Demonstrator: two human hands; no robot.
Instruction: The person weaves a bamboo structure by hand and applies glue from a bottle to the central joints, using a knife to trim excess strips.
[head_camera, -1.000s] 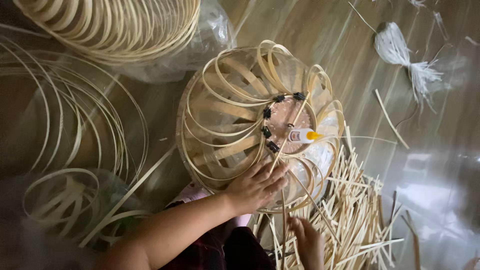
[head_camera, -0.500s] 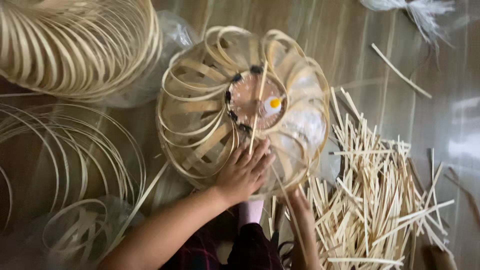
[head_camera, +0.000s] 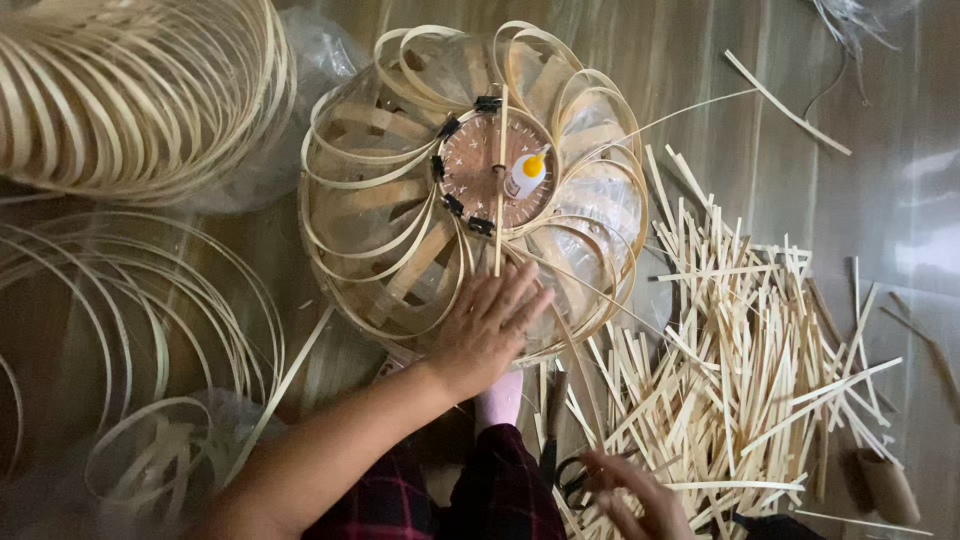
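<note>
Woven bamboo frame (head_camera: 470, 190) at centre, small bottle (head_camera: 526, 172) in its ring; left hand (head_camera: 487, 325) on its near side. Right of it — loose strips (head_camera: 740, 380), right hand (head_camera: 625, 495) at their near edge. Left — coiled hoops (head_camera: 130, 90).

- Stack of bamboo hoops (head_camera: 130, 90) at top left
- Loose thin bamboo rings (head_camera: 120, 320) on the floor, left
- Cardboard tube (head_camera: 888, 485), lower right
- Wooden floor (head_camera: 880, 230)

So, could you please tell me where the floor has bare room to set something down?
Bare wooden floor lies right of the round bamboo-strip frame, above the crowded pile of pale bamboo sticks. The left is filled with coiled bamboo hoops.
</note>
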